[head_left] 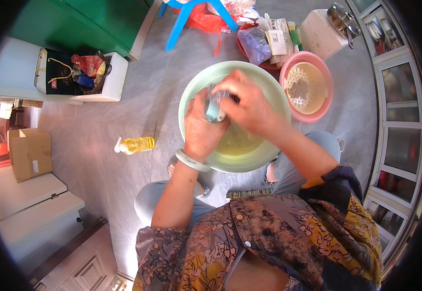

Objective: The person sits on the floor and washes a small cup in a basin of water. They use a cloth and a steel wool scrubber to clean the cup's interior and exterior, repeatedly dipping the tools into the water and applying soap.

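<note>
A pale green basin (pixel 234 166) with yellowish water stands on the floor between my knees. Above the water my left hand (pixel 204 134), a pale bangle on its wrist, grips a small bluish, glassy-looking vessel (pixel 212 110), possibly a cup. My right hand (pixel 250 103) is bent over the vessel's upper end, its fingers blurred. Something dark and blurred (pixel 235 98) shows under those fingers; I cannot tell what it is, nor whether the right hand holds it.
Left of the basin, a pump bottle of yellow liquid (pixel 138 144) lies on its side. A pink basin (pixel 329 85) holds a cream strainer basket (pixel 300 82). Behind are a red tub (pixel 243 47) of bags and a blue stool (pixel 177 29). Glass-fronted cabinets (pixel 401 145) line the right.
</note>
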`<control>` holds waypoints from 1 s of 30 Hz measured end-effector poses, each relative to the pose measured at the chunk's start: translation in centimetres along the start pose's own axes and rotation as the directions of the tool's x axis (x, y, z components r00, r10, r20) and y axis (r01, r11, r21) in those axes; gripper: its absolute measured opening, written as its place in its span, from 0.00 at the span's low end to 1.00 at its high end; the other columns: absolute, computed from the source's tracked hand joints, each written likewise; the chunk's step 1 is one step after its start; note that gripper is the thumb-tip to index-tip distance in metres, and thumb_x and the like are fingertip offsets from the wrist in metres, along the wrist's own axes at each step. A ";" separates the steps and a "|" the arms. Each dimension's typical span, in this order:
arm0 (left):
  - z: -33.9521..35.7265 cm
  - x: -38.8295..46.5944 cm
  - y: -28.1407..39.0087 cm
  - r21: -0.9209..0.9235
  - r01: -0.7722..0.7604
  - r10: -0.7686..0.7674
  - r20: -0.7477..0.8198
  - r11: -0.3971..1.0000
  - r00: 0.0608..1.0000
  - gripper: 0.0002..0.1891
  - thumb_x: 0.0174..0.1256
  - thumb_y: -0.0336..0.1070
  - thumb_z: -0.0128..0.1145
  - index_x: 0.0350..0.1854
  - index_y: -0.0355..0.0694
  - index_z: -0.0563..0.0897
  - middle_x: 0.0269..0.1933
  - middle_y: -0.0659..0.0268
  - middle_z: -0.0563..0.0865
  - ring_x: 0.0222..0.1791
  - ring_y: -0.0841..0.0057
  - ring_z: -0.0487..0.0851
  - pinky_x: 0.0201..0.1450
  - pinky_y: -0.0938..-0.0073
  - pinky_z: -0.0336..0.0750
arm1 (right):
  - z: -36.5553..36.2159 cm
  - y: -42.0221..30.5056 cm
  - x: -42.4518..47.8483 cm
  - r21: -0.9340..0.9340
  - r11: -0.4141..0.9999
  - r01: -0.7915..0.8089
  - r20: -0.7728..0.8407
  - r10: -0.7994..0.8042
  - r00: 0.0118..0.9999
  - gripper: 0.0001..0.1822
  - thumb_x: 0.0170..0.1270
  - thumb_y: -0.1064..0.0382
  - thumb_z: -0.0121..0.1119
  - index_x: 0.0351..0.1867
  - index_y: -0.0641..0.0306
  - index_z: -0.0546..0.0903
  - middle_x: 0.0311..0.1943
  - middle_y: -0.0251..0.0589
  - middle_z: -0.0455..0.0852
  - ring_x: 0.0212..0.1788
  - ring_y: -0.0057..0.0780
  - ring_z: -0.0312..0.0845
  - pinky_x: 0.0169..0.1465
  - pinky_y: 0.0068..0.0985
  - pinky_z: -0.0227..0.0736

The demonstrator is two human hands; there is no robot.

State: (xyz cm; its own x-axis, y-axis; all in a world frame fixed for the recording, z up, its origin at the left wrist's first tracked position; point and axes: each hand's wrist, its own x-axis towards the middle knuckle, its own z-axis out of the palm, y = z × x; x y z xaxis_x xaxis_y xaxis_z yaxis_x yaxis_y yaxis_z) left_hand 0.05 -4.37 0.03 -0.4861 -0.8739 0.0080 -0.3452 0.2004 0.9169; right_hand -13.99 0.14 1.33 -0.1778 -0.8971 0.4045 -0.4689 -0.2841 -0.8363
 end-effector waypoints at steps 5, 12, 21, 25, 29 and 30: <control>-0.1 -0.3 -3.7 -0.194 0.061 -0.061 0.006 0.979 0.998 0.38 0.49 0.29 0.75 0.67 0.41 0.74 0.56 0.48 0.83 0.55 0.53 0.85 0.57 0.60 0.80 | 0.6 -0.2 0.1 -0.020 1.000 0.023 0.010 -0.023 1.000 0.08 0.56 0.70 0.63 0.38 0.59 0.86 0.36 0.46 0.80 0.43 0.46 0.79 0.48 0.39 0.74; -0.3 0.2 -2.9 -0.146 0.066 -0.062 0.029 0.987 0.998 0.38 0.48 0.30 0.75 0.67 0.42 0.75 0.57 0.48 0.83 0.56 0.53 0.85 0.57 0.59 0.80 | 0.5 -0.1 -0.2 -0.033 0.998 0.061 0.028 -0.060 0.998 0.08 0.55 0.71 0.64 0.37 0.59 0.85 0.36 0.43 0.80 0.41 0.46 0.79 0.47 0.39 0.74; -0.4 0.0 -1.4 0.013 0.025 -0.025 -0.019 1.000 0.999 0.39 0.45 0.28 0.77 0.65 0.42 0.75 0.54 0.50 0.84 0.55 0.53 0.84 0.58 0.58 0.79 | 0.0 0.2 -0.1 -0.007 1.000 -0.012 0.025 0.013 1.000 0.10 0.55 0.72 0.62 0.38 0.57 0.85 0.37 0.42 0.80 0.41 0.46 0.78 0.46 0.40 0.72; -0.6 -0.1 -2.4 0.037 -0.028 0.029 -0.020 0.999 0.999 0.39 0.45 0.27 0.77 0.65 0.42 0.74 0.54 0.50 0.84 0.55 0.52 0.85 0.56 0.60 0.80 | 0.3 -0.6 -1.2 -0.063 0.996 0.066 0.058 -0.062 0.996 0.07 0.57 0.71 0.62 0.37 0.58 0.84 0.36 0.45 0.80 0.42 0.47 0.78 0.46 0.40 0.72; -0.1 -0.1 -1.2 0.155 0.007 -0.003 -0.029 0.988 1.000 0.39 0.47 0.29 0.76 0.66 0.43 0.74 0.56 0.48 0.83 0.55 0.52 0.85 0.56 0.59 0.80 | 0.2 0.5 -0.3 -0.056 0.998 0.010 0.024 -0.009 1.000 0.09 0.55 0.72 0.62 0.37 0.57 0.85 0.37 0.43 0.79 0.41 0.46 0.78 0.46 0.39 0.72; -0.1 -0.1 -1.5 0.127 -0.002 0.004 -0.019 0.992 1.000 0.39 0.47 0.29 0.76 0.66 0.43 0.74 0.56 0.48 0.83 0.55 0.51 0.85 0.56 0.59 0.80 | 0.2 0.7 0.0 0.059 0.997 -0.050 -0.037 0.052 0.998 0.09 0.54 0.72 0.62 0.37 0.57 0.85 0.37 0.43 0.79 0.41 0.46 0.78 0.46 0.39 0.71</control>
State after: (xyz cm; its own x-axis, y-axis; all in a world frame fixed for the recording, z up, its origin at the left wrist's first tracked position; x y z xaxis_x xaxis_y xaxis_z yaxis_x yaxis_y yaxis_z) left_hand 0.68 -4.60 -1.27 -0.4721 -0.8813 0.0194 -0.4432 0.2564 0.8589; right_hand -14.18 -0.15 0.68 -0.2335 -0.8976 0.3739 -0.4073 -0.2588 -0.8758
